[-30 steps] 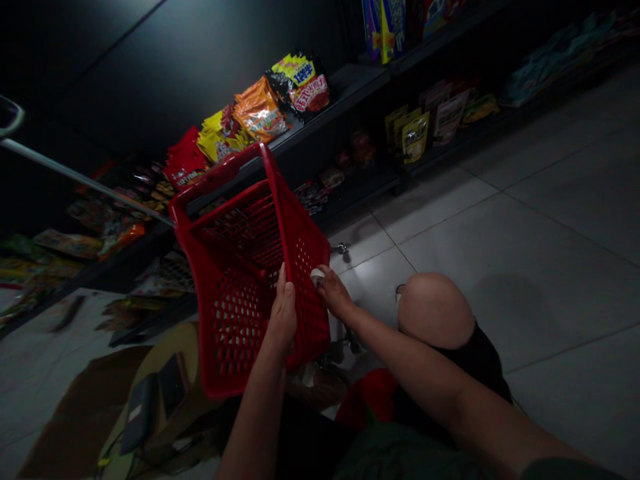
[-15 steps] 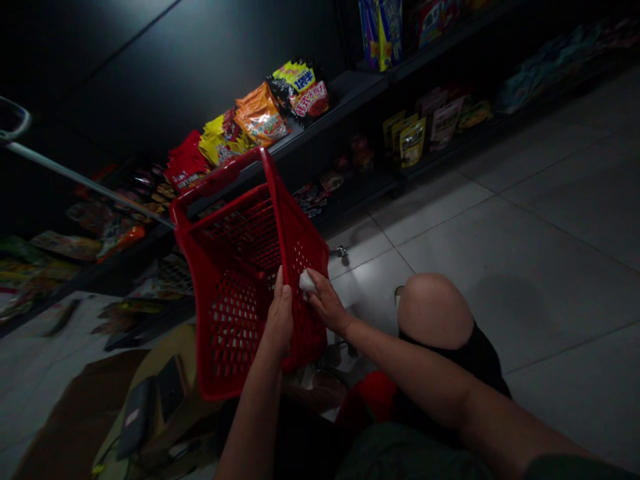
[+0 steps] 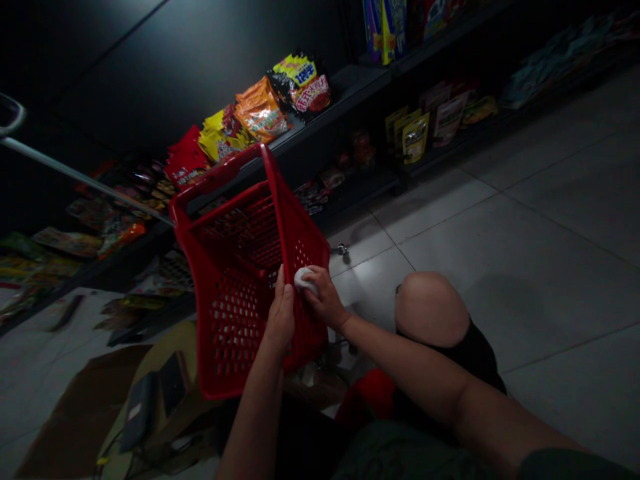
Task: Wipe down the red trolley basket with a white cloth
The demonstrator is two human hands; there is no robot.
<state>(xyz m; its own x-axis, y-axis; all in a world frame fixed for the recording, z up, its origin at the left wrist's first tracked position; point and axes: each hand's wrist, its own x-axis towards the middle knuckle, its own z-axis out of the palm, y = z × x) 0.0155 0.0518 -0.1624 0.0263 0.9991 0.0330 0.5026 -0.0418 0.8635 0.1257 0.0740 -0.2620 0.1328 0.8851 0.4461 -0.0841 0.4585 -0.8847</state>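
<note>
hands (image 3: 281, 317) at basket rim (image 3: 281, 227), floor (image 3: 555, 253) rightward

Snack shelves (image 3: 357, 79) + tile floor (image 3: 550, 267)

Beyond L hand (image 3: 283, 317) & R hand (image 3: 326, 297): row of red pkts (image 3: 185, 163), orange pkts (image 3: 263, 113), blk pkts (image 3: 311, 85). Lower, R of R hand: yel pouches (image 3: 415, 139); lt-grey floor. L of L hand: 2 dark devices (image 3: 139, 413) on rounded tan surface (image 3: 187, 335), brown sheet (image 3: 75, 413) alongside.

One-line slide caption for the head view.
Left hand at the rim of a red perforated plastic basket, right hand holding a rounded white wad at its outer side.
</note>
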